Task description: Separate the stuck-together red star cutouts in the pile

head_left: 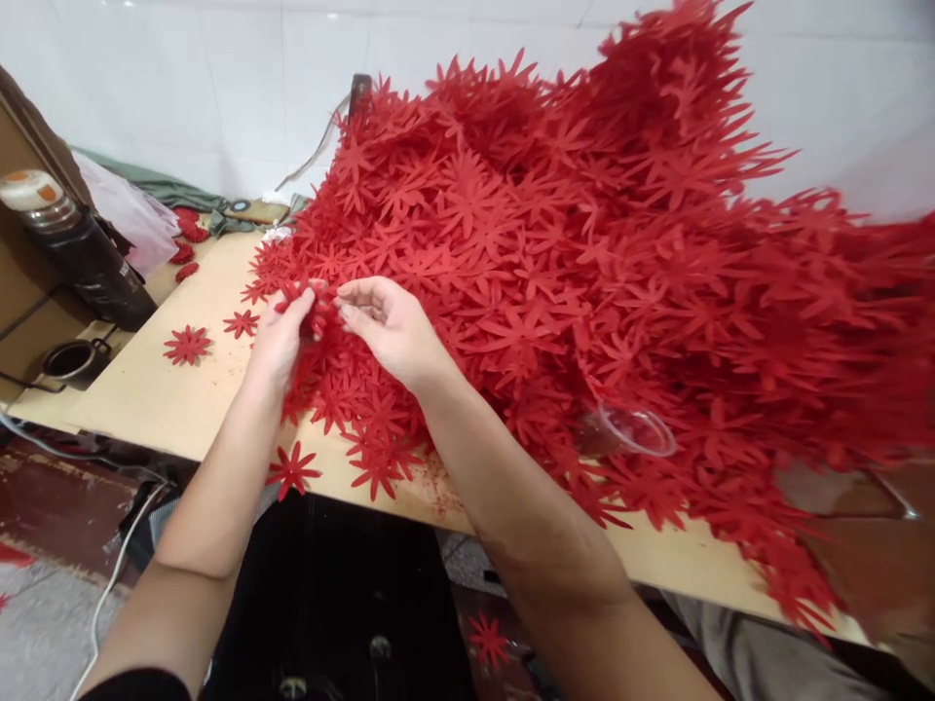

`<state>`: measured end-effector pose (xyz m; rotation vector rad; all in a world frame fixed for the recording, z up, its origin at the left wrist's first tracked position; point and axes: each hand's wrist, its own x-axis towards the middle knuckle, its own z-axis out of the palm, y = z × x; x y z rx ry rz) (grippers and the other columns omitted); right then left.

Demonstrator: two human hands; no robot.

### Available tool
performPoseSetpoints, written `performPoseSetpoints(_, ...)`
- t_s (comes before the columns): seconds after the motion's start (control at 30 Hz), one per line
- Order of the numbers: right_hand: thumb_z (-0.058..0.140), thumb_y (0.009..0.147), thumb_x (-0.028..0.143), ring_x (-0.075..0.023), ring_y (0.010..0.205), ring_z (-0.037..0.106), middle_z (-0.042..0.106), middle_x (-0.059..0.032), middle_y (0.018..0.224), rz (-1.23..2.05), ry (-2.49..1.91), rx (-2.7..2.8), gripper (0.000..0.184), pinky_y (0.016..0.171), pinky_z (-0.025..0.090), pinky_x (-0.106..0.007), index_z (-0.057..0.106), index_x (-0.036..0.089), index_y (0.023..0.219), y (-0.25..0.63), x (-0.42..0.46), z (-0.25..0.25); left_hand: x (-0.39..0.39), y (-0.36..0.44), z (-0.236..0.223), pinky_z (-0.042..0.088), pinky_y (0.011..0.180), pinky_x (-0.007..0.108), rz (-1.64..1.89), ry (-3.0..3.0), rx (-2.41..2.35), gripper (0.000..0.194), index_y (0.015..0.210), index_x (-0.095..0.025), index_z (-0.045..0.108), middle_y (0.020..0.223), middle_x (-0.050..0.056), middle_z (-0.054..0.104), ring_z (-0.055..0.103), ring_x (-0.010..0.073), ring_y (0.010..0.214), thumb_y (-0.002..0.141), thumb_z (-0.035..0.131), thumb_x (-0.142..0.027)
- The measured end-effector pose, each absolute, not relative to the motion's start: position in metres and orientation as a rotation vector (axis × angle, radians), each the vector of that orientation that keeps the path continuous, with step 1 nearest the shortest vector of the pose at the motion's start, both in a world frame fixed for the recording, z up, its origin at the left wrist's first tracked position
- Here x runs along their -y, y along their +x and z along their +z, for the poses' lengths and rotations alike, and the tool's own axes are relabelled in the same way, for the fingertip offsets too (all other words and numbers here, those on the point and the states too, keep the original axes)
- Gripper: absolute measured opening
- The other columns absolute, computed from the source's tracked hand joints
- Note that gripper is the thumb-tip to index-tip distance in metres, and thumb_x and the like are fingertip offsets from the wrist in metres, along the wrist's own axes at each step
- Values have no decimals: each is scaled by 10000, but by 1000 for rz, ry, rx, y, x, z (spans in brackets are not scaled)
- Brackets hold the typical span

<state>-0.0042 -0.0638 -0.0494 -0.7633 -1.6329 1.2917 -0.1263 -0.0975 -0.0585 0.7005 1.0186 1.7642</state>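
Observation:
My left hand (278, 336) is closed on a red artificial flower (319, 316), its petals poking out past the thumb. Close by on the right, my right hand (391, 326) has thumb and fingertips drawn together in a pinch at the flower's edge. What lies between those fingertips is too small to make out. Both hands are at the left end of a large heap of red flower-shaped cutouts (504, 234) with narrow petals. Single cutouts lie apart on the table, one red cutout (188, 345) left of my hands and another red cutout (293, 471) at the front edge.
A clear plastic cup (635, 431) lies tilted in the heap's front. On the left stand a black thermos (92, 258) with a white lid and a dark mug (77, 362). The pale tabletop (168, 404) meets a white tiled wall (182, 78). A white cable (117, 570) hangs below.

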Motion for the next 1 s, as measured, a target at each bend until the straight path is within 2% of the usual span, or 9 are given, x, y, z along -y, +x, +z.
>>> performPoseSetpoints(0.17, 556, 775, 234, -148, 858, 587, 610, -84, 964, 969, -782, 1905, 179, 782, 507, -311, 569, 137, 926, 5, 83, -67, 85, -144, -70, 396, 424, 155, 1902, 559, -1069, 108, 751, -132, 630, 568, -34, 575, 491, 46, 468, 744, 526, -160)
performPoseSetpoints(0.27, 580, 793, 311, -204, 946, 544, 611, -103, 980, 639, -700, 2305, 247, 884, 463, -395, 604, 123, 951, 2, 117, -80, 79, -152, -76, 379, 418, 162, 2004, 470, -1024, 88, 718, -142, 604, 571, -42, 568, 486, 47, 467, 752, 524, -152)
performPoseSetpoints(0.4, 641, 737, 453, -295, 1019, 488, 570, -158, 1073, 291, -583, 2816, 450, 847, 465, -443, 592, 105, 1018, -7, 168, -111, 77, -162, -77, 352, 421, 176, 2041, 332, -993, 155, 726, -160, 607, 522, -50, 520, 438, 45, 428, 799, 471, -138)
performPoseSetpoints(0.5, 548, 822, 259, -259, 998, 499, 570, -135, 1072, 117, -563, 2860, 273, 845, 461, -403, 579, 125, 1058, -9, 184, -132, 80, -168, -75, 352, 436, 177, 2033, 277, -1021, 172, 724, -172, 603, 493, -58, 486, 420, 42, 415, 810, 456, -144)
performPoseSetpoints(0.57, 481, 840, 164, -233, 976, 510, 588, -112, 1032, 135, -557, 2842, 229, 828, 464, -375, 594, 140, 1038, -6, 183, -140, 83, -171, -74, 354, 439, 174, 2040, 268, -1029, 165, 718, -175, 591, 500, -60, 489, 421, 38, 418, 808, 457, -138)
performPoseSetpoints(0.7, 446, 853, 122, -175, 869, 522, 627, -73, 912, 309, -415, 2736, 218, 774, 468, -305, 650, 155, 922, 4, 168, -137, 86, -172, -77, 347, 422, 178, 2058, 281, -1033, 159, 678, -177, 572, 501, -59, 498, 425, 37, 416, 794, 470, -141)
performPoseSetpoints(0.87, 453, 877, 220, -162, 750, 523, 623, -75, 772, 365, -572, 2440, 246, 729, 455, -301, 686, 150, 840, 10, 140, -106, 87, -167, -77, 369, 421, 168, 2065, 331, -999, 106, 688, -161, 596, 487, -59, 514, 457, 36, 422, 762, 523, -145)
performPoseSetpoints(1.0, 551, 825, 271, -134, 751, 566, 641, -42, 813, 666, -818, 2131, 174, 738, 458, -274, 656, 161, 909, 10, 118, -80, 92, -164, -72, 375, 409, 158, 2039, 428, -1040, 47, 755, -143, 629, 533, -48, 586, 481, 34, 434, 712, 612, -150)
